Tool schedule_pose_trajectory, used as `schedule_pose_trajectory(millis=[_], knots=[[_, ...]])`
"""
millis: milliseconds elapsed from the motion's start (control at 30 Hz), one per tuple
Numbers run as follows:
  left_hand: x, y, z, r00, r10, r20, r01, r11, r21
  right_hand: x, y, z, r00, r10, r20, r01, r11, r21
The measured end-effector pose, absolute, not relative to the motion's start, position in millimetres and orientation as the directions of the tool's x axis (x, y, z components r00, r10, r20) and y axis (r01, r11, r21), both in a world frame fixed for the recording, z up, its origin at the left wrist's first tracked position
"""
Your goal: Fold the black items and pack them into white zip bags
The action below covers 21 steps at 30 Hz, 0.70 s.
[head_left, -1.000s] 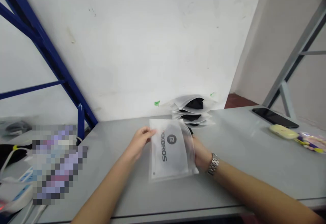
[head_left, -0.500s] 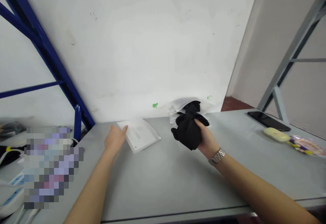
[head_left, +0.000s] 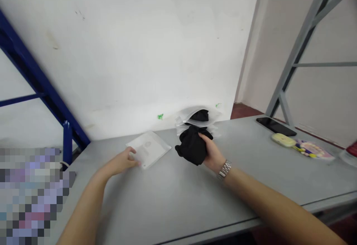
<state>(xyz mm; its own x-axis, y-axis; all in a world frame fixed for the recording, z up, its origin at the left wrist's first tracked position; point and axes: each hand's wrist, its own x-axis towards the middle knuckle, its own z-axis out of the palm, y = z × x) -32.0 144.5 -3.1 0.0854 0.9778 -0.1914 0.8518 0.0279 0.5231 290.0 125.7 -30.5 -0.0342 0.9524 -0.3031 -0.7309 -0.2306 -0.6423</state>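
My right hand [head_left: 213, 155] is closed around a bundle of soft black cloth [head_left: 192, 148] and holds it over the middle of the table. Just behind it, against the wall, translucent white plastic bags [head_left: 184, 116] lie stacked, with more black cloth showing in the mouth of the top one. A flat frosted plastic bag [head_left: 152, 150] with faint print lies on the table to the left. At that bag's left edge is my left hand [head_left: 122, 162], thumb and fingers apart; I cannot tell whether the fingertips touch the bag.
The grey table [head_left: 167, 204] meets a white wall [head_left: 139, 51] at the back. On the right lie a black phone [head_left: 276, 126], a pale yellow case [head_left: 283, 140] and a colourful charm [head_left: 314, 150]. A blue metal frame [head_left: 47, 92] stands at the left, beside a blurred-out area.
My left hand has turned and come down along the flat bag's left edge, its fingers spreading. The right hand still holds the black cloth. The whole view has shifted slightly.
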Motion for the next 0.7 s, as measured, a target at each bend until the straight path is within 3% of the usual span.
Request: schedule_pose_trajectory(millis=[133,233,333,433,700], knots=[[-5,129,9,0.431,0.849,-0.305,0.702,-0.103,0.705,288,124,-26,-0.020,0.929,-0.370,-0.744,-0.261,-0.615],[9,124,9,0.556,0.797,-0.235,0.638,-0.228,0.736,288,124,-25,0.001,0.932,-0.362,-0.742,-0.242,-0.625],[15,129,-6,0.492,0.868,-0.066,0.724,-0.366,0.585,288,125,-26,0.021,0.934,-0.358,-0.739,-0.226,-0.635],[17,143,-27,0.392,0.913,0.118,0.785,-0.398,0.474,288,127,-28,0.029,0.935,-0.355,-0.728,-0.223,-0.648],[46,159,-43,0.120,0.905,0.408,0.752,-0.351,0.558,283,125,-32,0.144,0.952,-0.270,-0.631,-0.122,-0.766]])
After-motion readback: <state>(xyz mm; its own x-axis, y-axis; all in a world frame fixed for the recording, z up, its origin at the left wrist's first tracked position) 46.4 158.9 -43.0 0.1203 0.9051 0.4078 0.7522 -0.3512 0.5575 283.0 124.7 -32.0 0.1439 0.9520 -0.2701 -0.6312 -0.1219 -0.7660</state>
